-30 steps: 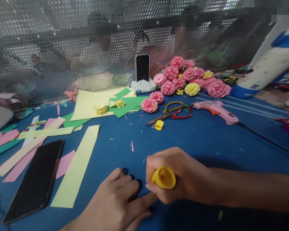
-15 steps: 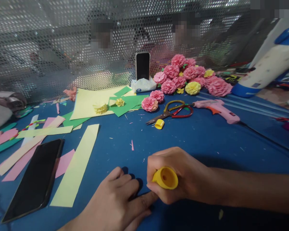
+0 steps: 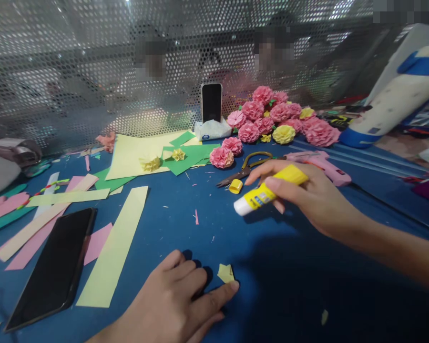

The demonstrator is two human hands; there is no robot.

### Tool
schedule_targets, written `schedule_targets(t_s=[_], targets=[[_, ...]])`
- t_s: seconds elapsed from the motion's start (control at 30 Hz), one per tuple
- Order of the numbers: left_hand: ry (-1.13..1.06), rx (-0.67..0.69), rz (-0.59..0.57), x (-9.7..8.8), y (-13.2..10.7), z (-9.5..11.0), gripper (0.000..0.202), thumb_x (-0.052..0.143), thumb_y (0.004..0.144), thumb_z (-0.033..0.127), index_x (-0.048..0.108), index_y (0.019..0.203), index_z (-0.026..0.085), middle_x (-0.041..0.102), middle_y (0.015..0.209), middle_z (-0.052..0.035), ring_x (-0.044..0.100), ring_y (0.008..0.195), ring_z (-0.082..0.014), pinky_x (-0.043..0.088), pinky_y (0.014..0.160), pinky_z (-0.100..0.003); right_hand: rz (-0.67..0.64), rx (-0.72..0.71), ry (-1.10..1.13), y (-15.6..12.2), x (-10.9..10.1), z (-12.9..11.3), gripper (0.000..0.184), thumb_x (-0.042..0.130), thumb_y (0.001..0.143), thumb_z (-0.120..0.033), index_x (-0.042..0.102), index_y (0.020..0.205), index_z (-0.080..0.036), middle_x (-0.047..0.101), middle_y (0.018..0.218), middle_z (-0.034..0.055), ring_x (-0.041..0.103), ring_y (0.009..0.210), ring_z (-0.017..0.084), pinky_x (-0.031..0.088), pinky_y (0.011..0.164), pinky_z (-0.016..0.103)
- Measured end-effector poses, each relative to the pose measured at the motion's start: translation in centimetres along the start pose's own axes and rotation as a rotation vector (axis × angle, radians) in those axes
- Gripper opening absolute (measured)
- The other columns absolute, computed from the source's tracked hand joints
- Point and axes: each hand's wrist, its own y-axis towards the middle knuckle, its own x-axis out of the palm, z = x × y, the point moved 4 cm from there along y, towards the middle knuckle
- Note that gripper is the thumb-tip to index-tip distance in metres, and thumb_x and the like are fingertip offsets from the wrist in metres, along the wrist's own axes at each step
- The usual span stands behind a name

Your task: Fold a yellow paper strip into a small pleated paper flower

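My right hand (image 3: 307, 195) is closed around a yellow glue stick (image 3: 268, 190), whose white end points down and left over the table. Beside it lies the small yellow cap (image 3: 235, 186). My left hand (image 3: 186, 295) rests on the blue table with most fingers curled. Its outstretched index finger holds down the edge of a small pale yellow folded paper piece (image 3: 225, 272). Just behind the right hand are pliers (image 3: 241, 175), partly covered by its fingers, and a pink glue gun (image 3: 329, 166).
A black phone (image 3: 53, 271) and pale yellow paper strip (image 3: 117, 243) lie left, near pink strips (image 3: 39, 238). Behind are green paper (image 3: 189, 159), pink paper flowers (image 3: 248, 132) and a phone (image 3: 211, 102) propped on a tissue pack (image 3: 212, 129). A perforated metal panel (image 3: 93, 95) bounds the back.
My right hand has lifted the glue stick away from the left fingertip, moving up and right and tilting it sideways. The small folded paper is now uncovered. My left hand stays put.
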Motion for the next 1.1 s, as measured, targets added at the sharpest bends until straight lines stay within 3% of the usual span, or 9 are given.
schedule_targets(t_s=[0.07, 0.13, 0.23, 0.37, 0.5, 0.7, 1.0, 1.1], targets=[[0.006, 0.015, 0.000, 0.1, 0.0, 0.1, 0.033, 0.041, 0.101, 0.026, 0.062, 0.124, 0.016, 0.059, 0.068, -0.0015, 0.050, 0.059, -0.0176, 0.028, 0.059, -0.031, 0.009, 0.121, 0.167, 0.0, -0.8, 1.3, 0.026, 0.056, 0.090, -0.042, 0.070, 0.095, -0.021, 0.067, 0.080, 0.0011, 0.056, 0.058, 0.013, 0.046, 0.057, 0.026], [0.015, 0.021, 0.017, 0.1, 0.0, 0.2, 0.032, 0.043, 0.100, 0.025, 0.062, 0.124, 0.015, 0.059, 0.068, -0.0014, 0.049, 0.059, -0.0174, 0.028, 0.059, -0.031, -0.028, 0.220, 0.321, -0.3, -1.2, 2.3, 0.027, 0.052, 0.092, -0.039, 0.069, 0.100, -0.020, 0.070, 0.088, 0.0038, 0.065, 0.078, 0.018, 0.052, 0.076, 0.030], [0.025, 0.026, 0.028, 0.1, 0.0, 0.2, 0.032, 0.044, 0.099, 0.024, 0.062, 0.124, 0.014, 0.059, 0.068, -0.0015, 0.048, 0.059, -0.0173, 0.028, 0.059, -0.031, -0.116, 0.310, 0.396, -1.2, -1.5, 3.1, 0.029, 0.056, 0.091, -0.037, 0.066, 0.110, -0.017, 0.071, 0.104, 0.0090, 0.064, 0.105, 0.024, 0.049, 0.094, 0.034], [0.020, 0.025, 0.017, 0.2, -0.1, 0.2, 0.032, 0.043, 0.100, 0.023, 0.061, 0.125, 0.014, 0.060, 0.068, -0.0015, 0.049, 0.058, -0.0172, 0.028, 0.059, -0.031, -0.180, 0.307, 0.269, -1.8, -2.0, 3.8, 0.039, 0.063, 0.089, -0.036, 0.054, 0.125, -0.021, 0.067, 0.120, 0.0101, 0.061, 0.114, 0.022, 0.046, 0.096, 0.032], [0.015, 0.025, -0.005, 0.1, -0.1, 0.4, 0.033, 0.043, 0.100, 0.023, 0.059, 0.127, 0.013, 0.061, 0.069, -0.0013, 0.050, 0.059, -0.0168, 0.029, 0.059, -0.031, -0.220, 0.244, 0.117, -1.8, -1.8, 5.1, 0.038, 0.064, 0.089, -0.039, 0.049, 0.120, -0.023, 0.066, 0.124, 0.0108, 0.058, 0.120, 0.024, 0.047, 0.095, 0.034], [0.038, 0.033, -0.005, 0.1, 0.0, 0.5, 0.034, 0.043, 0.100, 0.022, 0.057, 0.130, 0.013, 0.060, 0.068, -0.0004, 0.050, 0.058, -0.0158, 0.029, 0.060, -0.030, -0.151, 0.195, 0.067, -2.3, -1.2, 6.5, 0.034, 0.061, 0.092, -0.039, 0.041, 0.116, -0.026, 0.064, 0.128, 0.0093, 0.057, 0.123, 0.025, 0.047, 0.099, 0.038], [0.024, 0.039, 0.001, 0.2, 0.0, 0.5, 0.034, 0.044, 0.100, 0.021, 0.056, 0.131, 0.013, 0.060, 0.068, -0.0002, 0.048, 0.057, -0.0166, 0.030, 0.059, -0.031, -0.065, 0.143, -0.047, -2.8, -1.1, 6.3, 0.038, 0.064, 0.087, -0.046, 0.045, 0.110, -0.024, 0.065, 0.124, 0.0114, 0.062, 0.112, 0.027, 0.047, 0.100, 0.044], [0.020, 0.043, -0.002, 0.1, -0.1, 0.6, 0.034, 0.044, 0.099, 0.020, 0.056, 0.130, 0.012, 0.061, 0.068, -0.0010, 0.049, 0.058, -0.0170, 0.031, 0.060, -0.031, 0.077, 0.034, -0.049, -2.7, -1.4, 5.2, 0.041, 0.068, 0.084, -0.044, 0.048, 0.116, -0.027, 0.059, 0.130, 0.0092, 0.055, 0.121, 0.028, 0.047, 0.100, 0.043]])
